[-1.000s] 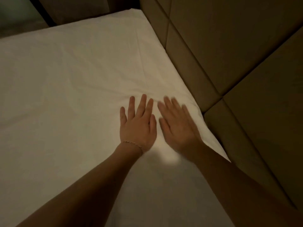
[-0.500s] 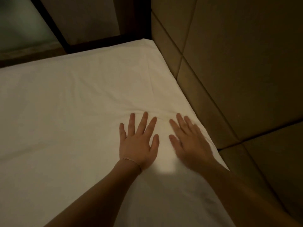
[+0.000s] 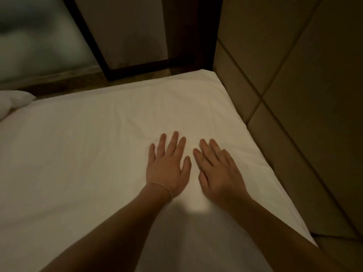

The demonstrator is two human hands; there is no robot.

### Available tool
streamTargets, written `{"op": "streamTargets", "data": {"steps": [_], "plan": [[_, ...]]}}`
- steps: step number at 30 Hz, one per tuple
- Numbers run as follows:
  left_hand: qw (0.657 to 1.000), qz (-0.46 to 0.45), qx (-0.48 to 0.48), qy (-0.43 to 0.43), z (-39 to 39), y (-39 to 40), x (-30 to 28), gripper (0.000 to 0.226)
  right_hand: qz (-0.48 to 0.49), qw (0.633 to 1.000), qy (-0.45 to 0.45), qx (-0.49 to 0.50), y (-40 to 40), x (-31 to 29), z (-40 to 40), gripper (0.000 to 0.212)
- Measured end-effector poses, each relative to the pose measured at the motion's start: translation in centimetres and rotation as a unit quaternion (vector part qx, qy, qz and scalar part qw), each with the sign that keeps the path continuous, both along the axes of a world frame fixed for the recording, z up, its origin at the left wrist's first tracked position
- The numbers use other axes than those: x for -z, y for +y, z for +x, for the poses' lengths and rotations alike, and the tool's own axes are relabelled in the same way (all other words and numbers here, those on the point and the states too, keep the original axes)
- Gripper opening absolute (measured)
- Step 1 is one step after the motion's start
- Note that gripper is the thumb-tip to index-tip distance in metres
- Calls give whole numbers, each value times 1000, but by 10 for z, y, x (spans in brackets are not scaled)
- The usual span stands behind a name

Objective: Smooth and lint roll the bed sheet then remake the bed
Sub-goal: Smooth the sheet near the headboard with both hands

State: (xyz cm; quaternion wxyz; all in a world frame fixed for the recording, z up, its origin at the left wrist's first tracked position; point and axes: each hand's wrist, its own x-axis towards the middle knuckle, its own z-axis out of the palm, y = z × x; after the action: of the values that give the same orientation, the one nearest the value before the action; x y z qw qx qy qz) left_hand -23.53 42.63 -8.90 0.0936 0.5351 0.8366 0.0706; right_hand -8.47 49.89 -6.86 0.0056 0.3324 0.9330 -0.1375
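A white bed sheet covers the mattress and fills most of the view. My left hand lies flat on it with fingers straight and spread, a thin bracelet at the wrist. Just to its right, my right hand presses flat on the sheet too, fingers straight and pointing toward the far corner. Small creases fan out in the sheet ahead of the fingertips. No lint roller is in view.
A padded headboard runs along the bed's right edge. A dark-framed wall panel stands beyond the far edge. A white bundle of bedding lies at the far left.
Both hands have slid forward over the sheet toward the far right corner. The view has tilted up, showing the bed's far edge and the bedding at the left.
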Motion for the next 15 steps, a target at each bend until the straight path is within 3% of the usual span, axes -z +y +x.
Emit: {"op": "streamTargets", "data": {"steps": [4, 10, 15], "plan": [[999, -10, 0, 35, -63, 2, 5, 66, -5, 1000, -13, -9, 21, 16, -26, 65], [997, -19, 23, 67, -130, 21, 13, 66, 8, 994, -49, 92, 54, 24, -29, 72], [997, -26, 2, 69, -147, 30, 22, 62, -6, 992, -76, 103, 50, 12, -48, 76]]}}
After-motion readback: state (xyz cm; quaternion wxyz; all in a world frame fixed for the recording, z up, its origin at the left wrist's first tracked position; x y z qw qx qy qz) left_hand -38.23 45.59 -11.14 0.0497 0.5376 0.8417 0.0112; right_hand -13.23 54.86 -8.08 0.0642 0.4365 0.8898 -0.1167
